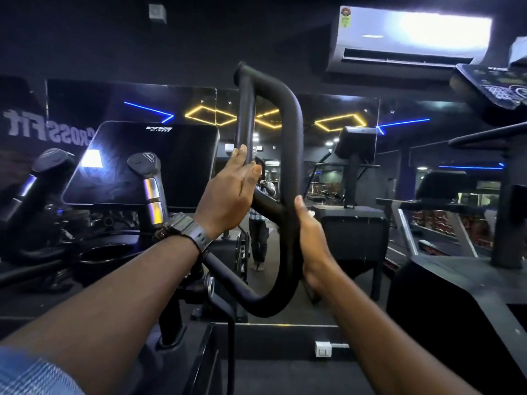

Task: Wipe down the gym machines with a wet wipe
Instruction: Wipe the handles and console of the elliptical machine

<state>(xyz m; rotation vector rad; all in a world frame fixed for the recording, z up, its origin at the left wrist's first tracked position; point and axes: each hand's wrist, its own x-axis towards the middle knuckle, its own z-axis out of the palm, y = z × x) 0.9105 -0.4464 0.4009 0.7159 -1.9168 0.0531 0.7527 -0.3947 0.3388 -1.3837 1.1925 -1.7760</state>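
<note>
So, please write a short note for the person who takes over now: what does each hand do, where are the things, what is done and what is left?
Left hand: grips the thinner inner bar of the black loop handle, fingers curled round it.
Right hand: grips the thick outer bar lower down; a small white bit shows by its fingers, perhaps the wet wipe, but I cannot tell.
Console screen and two grips stand to the left of the handle.
Done: not visible from this view.
Left: judge the handle by touch, then probably wipe the screen, the grips and the neighbouring machines.
</note>
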